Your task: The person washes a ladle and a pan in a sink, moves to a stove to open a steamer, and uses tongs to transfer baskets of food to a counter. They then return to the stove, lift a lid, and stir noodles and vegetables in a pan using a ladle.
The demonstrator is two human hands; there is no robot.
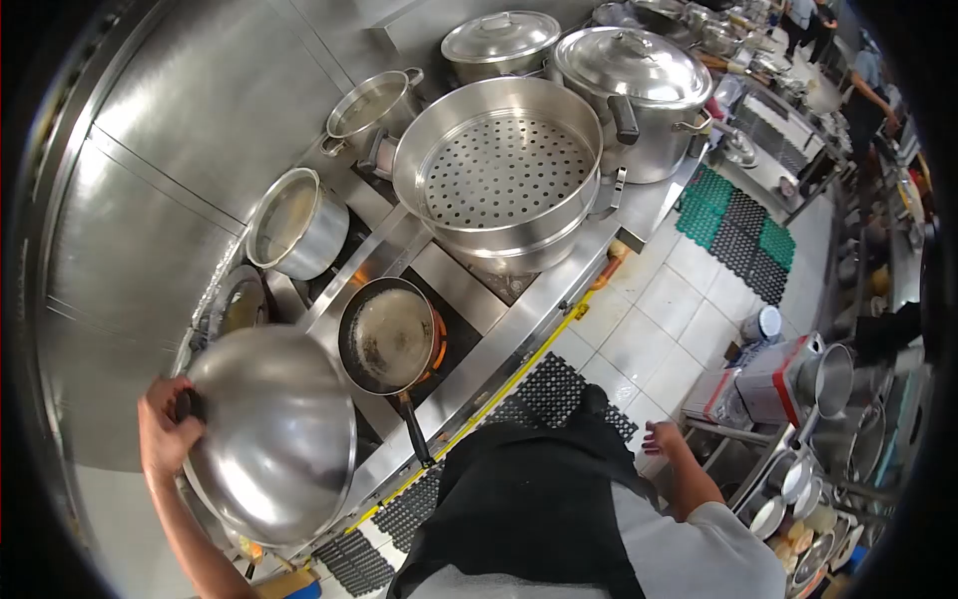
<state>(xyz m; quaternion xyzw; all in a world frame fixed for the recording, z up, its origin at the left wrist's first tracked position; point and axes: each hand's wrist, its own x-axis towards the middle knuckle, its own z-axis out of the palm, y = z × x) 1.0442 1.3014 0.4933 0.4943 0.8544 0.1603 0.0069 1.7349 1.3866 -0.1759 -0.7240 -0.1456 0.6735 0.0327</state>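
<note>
My left hand is closed around the dark knob of a large domed metal lid, which is tilted with its shiny outside toward me. Just right of the lid, a frying pan with a pale, cloudy content sits on the stove, its black handle pointing at me. Flame glows orange beside the pan. Away from the stove, my right hand hangs over the floor at my side, fingers loosely apart and holding nothing. Beyond the pan stands a wide steamer pot with a perforated tray inside.
Behind are a small pot, a two-handled pot and a big lidded stockpot. Black rubber mats lie on the tiled floor. To my right, a rack holds tins and bowls. People stand far off at upper right.
</note>
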